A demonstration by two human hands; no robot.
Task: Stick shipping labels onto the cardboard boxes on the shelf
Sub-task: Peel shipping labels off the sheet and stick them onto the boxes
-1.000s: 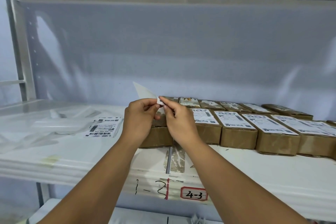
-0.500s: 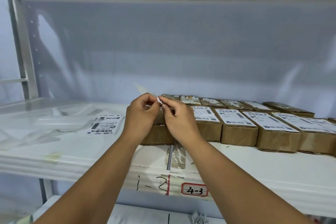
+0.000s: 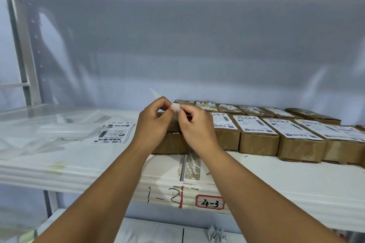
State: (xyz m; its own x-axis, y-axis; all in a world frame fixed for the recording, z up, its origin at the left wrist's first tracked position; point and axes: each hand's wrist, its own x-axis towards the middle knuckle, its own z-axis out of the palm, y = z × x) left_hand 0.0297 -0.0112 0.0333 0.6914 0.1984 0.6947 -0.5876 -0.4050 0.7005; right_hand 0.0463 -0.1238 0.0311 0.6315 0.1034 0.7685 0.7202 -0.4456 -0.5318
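My left hand (image 3: 153, 124) and my right hand (image 3: 195, 126) meet above the leftmost cardboard box (image 3: 170, 143) in the front row. Both pinch a white shipping label (image 3: 175, 107) at one corner, and its far tip sticks up behind my left hand. To the right, a row of brown boxes (image 3: 258, 136) carries white labels on top. A second row of boxes (image 3: 245, 109) stands behind them. A small stack of loose labels (image 3: 113, 133) lies on the white shelf (image 3: 276, 181) left of my hands.
Clear plastic sheets and backing strips (image 3: 59, 130) lie on the shelf's left part. The shelf's front edge bears handwritten marks and a red-framed tag "4-3" (image 3: 210, 203). A grey upright post (image 3: 23, 49) stands at the left, with another shelf board overhead.
The label's raised end has dropped lower behind my left hand, and the pinched corner shows more between my fingertips. Both hands stay over the same box.
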